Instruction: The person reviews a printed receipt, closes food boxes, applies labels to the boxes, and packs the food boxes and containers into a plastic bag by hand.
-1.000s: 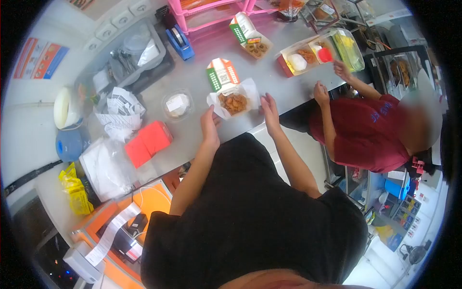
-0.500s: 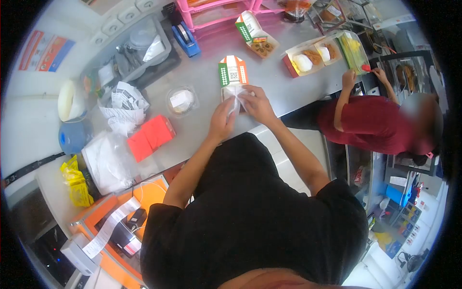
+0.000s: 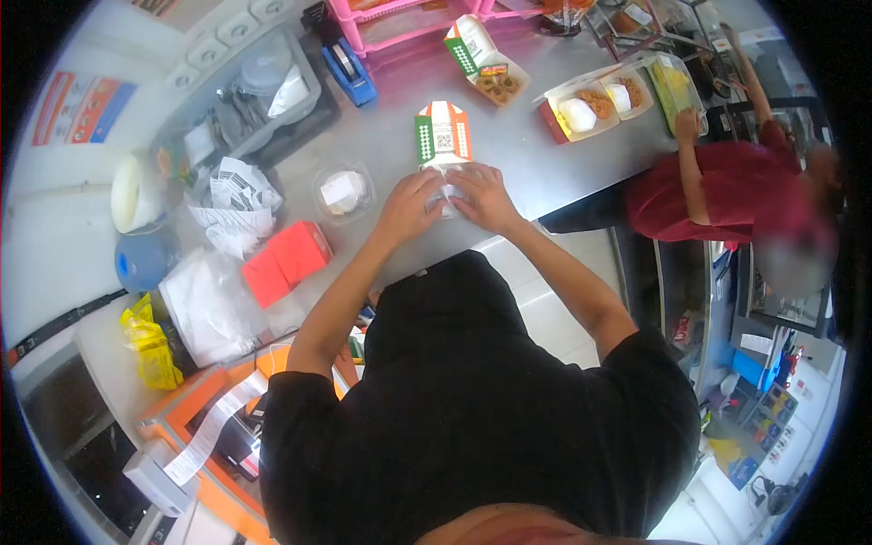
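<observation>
In front of me on the steel counter stands a food box (image 3: 443, 134) with its green, white and orange lid raised, showing a printed square code. A clear plastic bag (image 3: 446, 193) lies in the box's lower part, mostly covered by my fingers. From the left, my left hand (image 3: 413, 206) has its fingers curled onto the bag. My right hand (image 3: 483, 197) grips it from the other side, fingertips close to those of the left. What the bag contains is hidden. A round clear tub (image 3: 343, 191) with a white label sits left of the box.
Open boxes of fried food (image 3: 495, 84) and of rice with chicken (image 3: 581, 113) stand farther back. A red packet (image 3: 288, 263), crumpled printed paper (image 3: 241, 204) and a blue tape dispenser (image 3: 350, 73) are leftward. At right, a co-worker in a dark red shirt (image 3: 695, 191) reaches over a green-and-yellow container (image 3: 672, 91).
Both my hands have pressed lower over the box, and the gathered plastic no longer stands up between them. The co-worker has shifted, one arm now stretched toward the back.
</observation>
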Demonstrator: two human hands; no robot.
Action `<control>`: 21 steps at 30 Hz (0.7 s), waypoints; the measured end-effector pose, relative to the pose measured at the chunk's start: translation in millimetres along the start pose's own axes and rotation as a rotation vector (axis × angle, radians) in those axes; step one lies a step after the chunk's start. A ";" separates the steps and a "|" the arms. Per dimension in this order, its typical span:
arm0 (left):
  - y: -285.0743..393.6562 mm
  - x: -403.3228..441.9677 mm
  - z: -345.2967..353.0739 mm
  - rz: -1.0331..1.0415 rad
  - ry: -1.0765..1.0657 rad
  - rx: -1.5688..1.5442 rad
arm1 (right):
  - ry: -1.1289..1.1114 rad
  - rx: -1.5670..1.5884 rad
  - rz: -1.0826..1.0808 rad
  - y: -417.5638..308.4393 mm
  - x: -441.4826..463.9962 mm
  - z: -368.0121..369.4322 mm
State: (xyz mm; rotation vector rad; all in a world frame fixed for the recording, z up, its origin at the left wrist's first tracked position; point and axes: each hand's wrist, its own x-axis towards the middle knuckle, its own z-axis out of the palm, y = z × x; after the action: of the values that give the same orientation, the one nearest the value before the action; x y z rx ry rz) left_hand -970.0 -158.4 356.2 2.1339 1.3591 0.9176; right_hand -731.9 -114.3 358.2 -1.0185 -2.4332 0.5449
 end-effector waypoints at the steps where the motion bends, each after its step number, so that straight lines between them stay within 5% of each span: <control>1: 0.5 1.9 0.6 -0.012 -0.016 0.014 | -0.007 0.034 0.021 -0.5 0.8 -0.5; 4: 6.5 13.3 -3.2 -0.065 -0.077 0.003 | -0.023 0.227 0.077 -1.9 8.8 -11.4; 8: 16.7 23.0 -12.1 -0.142 -0.137 0.014 | 0.252 0.211 0.206 21.2 24.2 -6.9; 14: 18.7 39.9 -17.7 -0.131 0.178 0.085 | 0.255 0.231 0.593 51.1 72.4 -2.1; 17: 7.8 92.9 -26.9 -0.472 0.186 0.033 | 0.127 0.212 0.612 63.7 97.4 6.5; 18: -10.9 103.2 -16.5 -0.490 0.124 0.090 | -0.109 0.077 0.434 61.0 114.3 -8.0; 19: -32.6 113.8 -12.4 -0.481 0.053 0.150 | -0.123 0.280 0.686 66.3 117.5 -0.2; 21: -83.8 126.6 -1.4 -0.434 -0.201 0.257 | 0.034 0.131 0.734 70.2 131.3 15.4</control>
State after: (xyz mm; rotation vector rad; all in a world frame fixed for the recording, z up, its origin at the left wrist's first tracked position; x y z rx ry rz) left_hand -985.1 -8.4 338.0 1.9202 1.8081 0.3647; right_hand -783.4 25.3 341.9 -1.8376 -1.9036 0.8881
